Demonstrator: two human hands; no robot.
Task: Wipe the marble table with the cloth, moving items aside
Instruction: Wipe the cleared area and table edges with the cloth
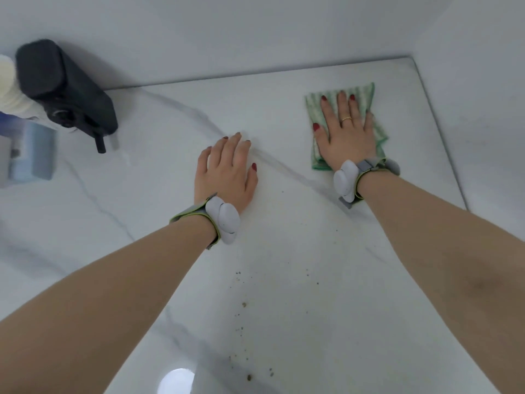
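the right hand [345,132] presses the cloth [345,123] flat, fingers straight, at the counter's [142,217] far corner. the left hand [225,172] rests open beside it. crumbs [241,322] near the arms, maybe dirt, still need wiping.

It looks like a room in a home, though which room is hard to tell. A glossy white marble tabletop [284,251] with grey veins sits in a corner of plain white walls [227,38]. Crumbs [241,305] lie scattered on it. At the far left stand a black case [65,86], a white bottle [8,89] and a pale blue box [34,152]
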